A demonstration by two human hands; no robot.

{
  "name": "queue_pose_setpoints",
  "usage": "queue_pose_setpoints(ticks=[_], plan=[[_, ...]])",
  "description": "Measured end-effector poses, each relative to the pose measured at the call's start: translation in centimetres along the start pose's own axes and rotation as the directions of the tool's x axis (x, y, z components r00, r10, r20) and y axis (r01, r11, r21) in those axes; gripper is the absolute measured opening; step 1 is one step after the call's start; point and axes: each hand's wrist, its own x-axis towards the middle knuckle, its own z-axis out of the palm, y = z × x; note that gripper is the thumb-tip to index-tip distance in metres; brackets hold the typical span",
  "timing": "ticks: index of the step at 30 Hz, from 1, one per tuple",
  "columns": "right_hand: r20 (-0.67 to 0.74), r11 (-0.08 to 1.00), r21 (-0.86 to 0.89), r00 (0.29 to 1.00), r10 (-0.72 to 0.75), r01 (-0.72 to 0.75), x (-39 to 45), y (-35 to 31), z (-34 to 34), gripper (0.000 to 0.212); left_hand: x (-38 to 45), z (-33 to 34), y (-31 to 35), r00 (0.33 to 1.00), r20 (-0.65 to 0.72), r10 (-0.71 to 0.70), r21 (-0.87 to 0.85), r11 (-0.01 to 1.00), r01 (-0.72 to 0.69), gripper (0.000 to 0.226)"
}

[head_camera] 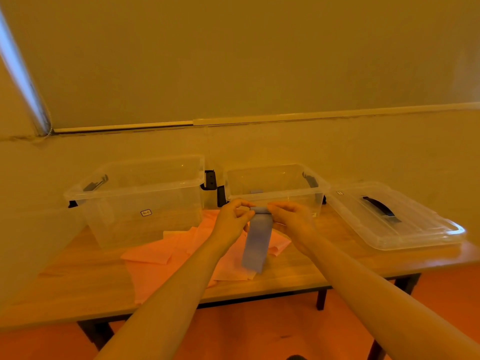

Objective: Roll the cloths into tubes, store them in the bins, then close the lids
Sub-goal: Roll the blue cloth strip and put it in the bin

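A blue cloth (257, 240) hangs in the air above the table, its top edge rolled into a short tube. My left hand (232, 219) pinches the left end of that roll and my right hand (291, 218) pinches the right end. Several pink cloths (166, 253) lie spread on the wooden table (78, 281) below. Two clear bins stand open behind: a larger one (140, 201) on the left and a smaller one (278, 185) just beyond my hands, with a small blue roll (256, 191) inside it.
A clear lid (394, 216) with a dark handle lies flat on the table to the right of the smaller bin. A wall stands close behind the bins. The table's front edge runs below my forearms, with orange floor beneath.
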Motion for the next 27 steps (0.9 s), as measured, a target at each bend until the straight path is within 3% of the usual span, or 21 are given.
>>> queue_pose_setpoints(ticks=[7,11,17,20,24,27], plan=[[0.019,0.999,0.050,1.000,-0.009,0.008,0.1,0.4,0.0,0.021,-0.5,-0.1,0.3,0.995,0.039,-0.092,-0.039,0.995,0.093,0.017],[0.034,0.997,0.071,0.999,0.012,-0.014,0.3,0.9,0.0,0.025,-0.3,-0.1,0.1,0.997,0.019,-0.074,-0.008,0.997,0.075,0.017],[-0.009,0.998,0.018,0.998,0.055,-0.055,0.5,1.4,0.1,0.020,0.0,-0.3,-0.1,1.000,0.006,-0.011,0.007,1.000,0.011,0.019],[-0.005,0.997,0.071,0.999,0.039,-0.038,0.6,1.4,0.4,0.018,-0.3,-0.1,-0.1,1.000,-0.016,-0.008,-0.016,1.000,0.008,0.024],[-0.020,0.993,0.119,1.000,0.009,-0.006,0.7,1.6,0.5,0.011,-0.6,0.3,-0.3,0.995,-0.061,-0.074,-0.078,0.995,0.069,0.034],[-0.040,0.990,0.139,0.999,-0.009,0.014,0.9,2.0,0.5,0.009,-0.9,1.0,-0.3,0.994,0.012,-0.105,-0.075,0.992,0.105,0.038]])
